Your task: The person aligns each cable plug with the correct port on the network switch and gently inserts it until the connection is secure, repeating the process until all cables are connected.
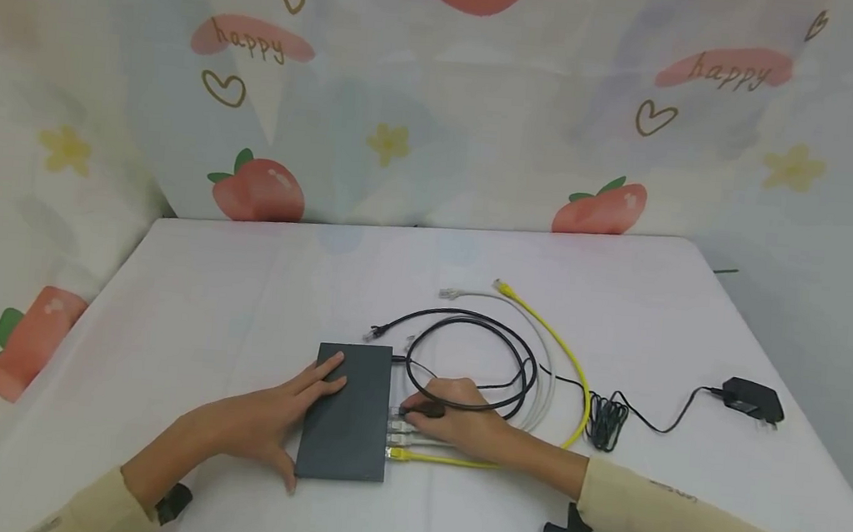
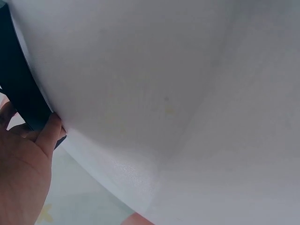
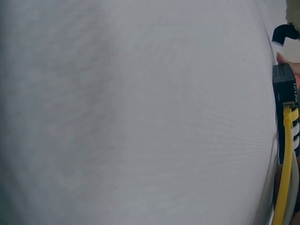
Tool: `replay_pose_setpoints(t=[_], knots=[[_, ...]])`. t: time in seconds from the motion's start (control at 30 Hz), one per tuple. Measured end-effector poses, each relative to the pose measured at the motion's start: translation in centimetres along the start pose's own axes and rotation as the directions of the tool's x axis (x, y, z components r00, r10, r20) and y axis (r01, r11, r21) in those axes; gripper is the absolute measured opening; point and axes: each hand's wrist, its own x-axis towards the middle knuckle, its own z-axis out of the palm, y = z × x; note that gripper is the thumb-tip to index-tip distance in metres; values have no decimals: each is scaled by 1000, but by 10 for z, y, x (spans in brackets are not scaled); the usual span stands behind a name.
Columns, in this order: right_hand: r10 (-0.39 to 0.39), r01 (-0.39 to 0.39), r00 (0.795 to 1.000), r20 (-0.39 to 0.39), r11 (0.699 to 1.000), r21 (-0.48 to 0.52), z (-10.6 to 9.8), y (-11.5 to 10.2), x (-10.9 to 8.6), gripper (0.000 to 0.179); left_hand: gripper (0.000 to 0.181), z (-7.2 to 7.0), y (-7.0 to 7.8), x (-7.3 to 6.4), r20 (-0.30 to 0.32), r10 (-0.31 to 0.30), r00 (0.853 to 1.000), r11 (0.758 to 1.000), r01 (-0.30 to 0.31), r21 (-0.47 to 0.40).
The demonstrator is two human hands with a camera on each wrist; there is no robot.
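Note:
A dark grey network switch lies flat on the table, its port side facing right. My left hand rests on its left part, fingers extended over the top and thumb at the near left corner. At the ports, my right hand pinches the black plug of the black network cable, whose loops rise over the wrist. The plug's tip is right at the port side. Nearer me, a yellow cable and white plugs sit in the ports. The right wrist view shows the yellow plug in its port.
Free cable ends, a white plug and a yellow plug, lie behind the loops. To the right are a bundled power cord and its black power adapter. A patterned cloth hangs behind the white table.

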Motion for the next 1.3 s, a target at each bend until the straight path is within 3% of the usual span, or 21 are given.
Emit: replay_pose_setpoints(t=[0.3, 0.63, 0.97, 1.3], knots=[[50, -49, 998, 29, 997, -54, -1, 0, 0, 10, 130, 1, -1, 2, -10, -1, 1000, 1000, 1, 6], [22, -23, 999, 36, 1000, 21, 0, 2, 0, 7, 130, 1, 0, 1, -14, -7, 1000, 1000, 7, 3], [135, -137, 987, 86, 990, 22, -3, -1, 4, 11, 130, 3, 1, 4, -11, -11, 1000, 1000, 11, -8], [223, -230, 967, 122, 972, 46, -3, 0, 6, 9, 128, 8, -3, 8, -59, 27, 998, 996, -22, 90]])
